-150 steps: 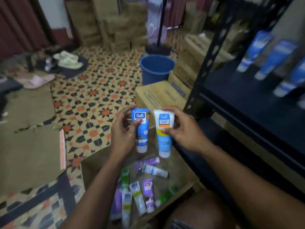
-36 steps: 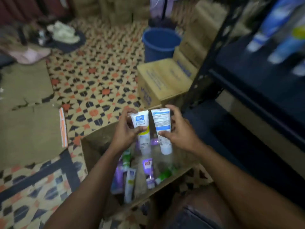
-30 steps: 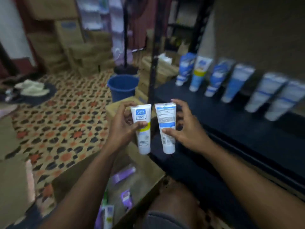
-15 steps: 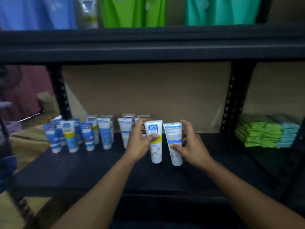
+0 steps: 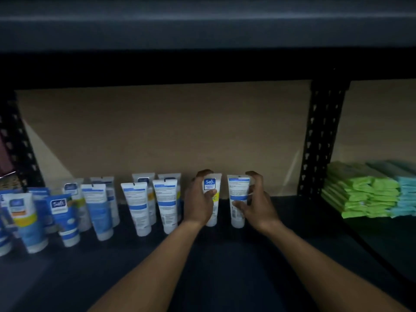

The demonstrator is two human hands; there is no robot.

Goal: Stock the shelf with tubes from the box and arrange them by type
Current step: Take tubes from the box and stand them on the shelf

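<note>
**Two Tubes Set Cap-Down**

The left hand (image 5: pixel 199 203) pinched the left tube (image 5: pixel 211 185) between thumb and curled fingers. The right hand (image 5: pixel 256 204) gripped the right tube (image 5: pixel 238 192) likewise. Both tubes stood cap-down on the shelf (image 5: pixel 225 257). The row (image 5: pixel 137 208) began just left of the left fingers, so this placement probably extended the matching type.

The left tube (image 5: pixel 212 188) and the right tube (image 5: pixel 238 194) stand side by side on the shelf (image 5: pixel 225 262), each gripped by the left hand (image 5: pixel 198 206) and the right hand (image 5: pixel 257 208). More tubes (image 5: pixel 139 206) stand in rows to their left. Stacked packets (image 5: pixel 364 194) lie to the right, beyond the upright post (image 5: pixel 319 140).
</note>
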